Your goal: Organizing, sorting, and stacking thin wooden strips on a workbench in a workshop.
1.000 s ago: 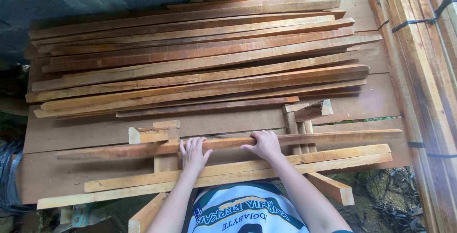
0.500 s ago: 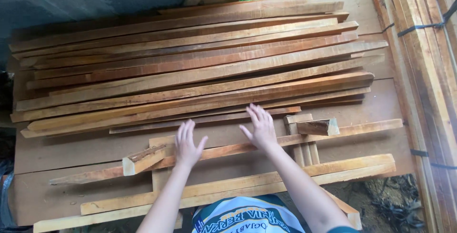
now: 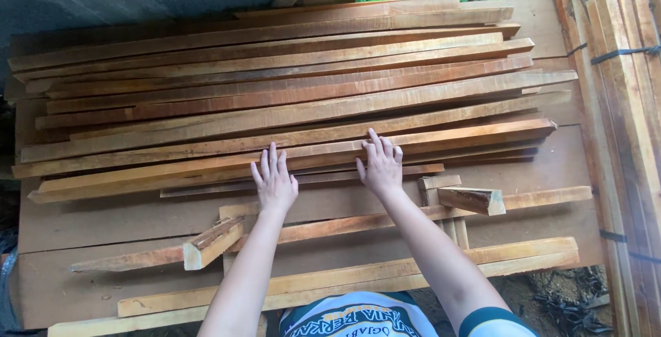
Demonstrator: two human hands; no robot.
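Both hands gone forward off long slat (image 3: 358,223) near body, up to slat stack since earlier frames. Workbench (image 3: 103,220) — broad brown board, bare patch at left. Stack of slats (image 3: 275,96) covers far half, lengthwise left to right. Left hand (image 3: 275,184) — flat, fingers spread, grasping nothing, on stack's near edge. Right hand (image 3: 381,166) likewise flat on near slats. Short block (image 3: 212,242) beside left forearm.
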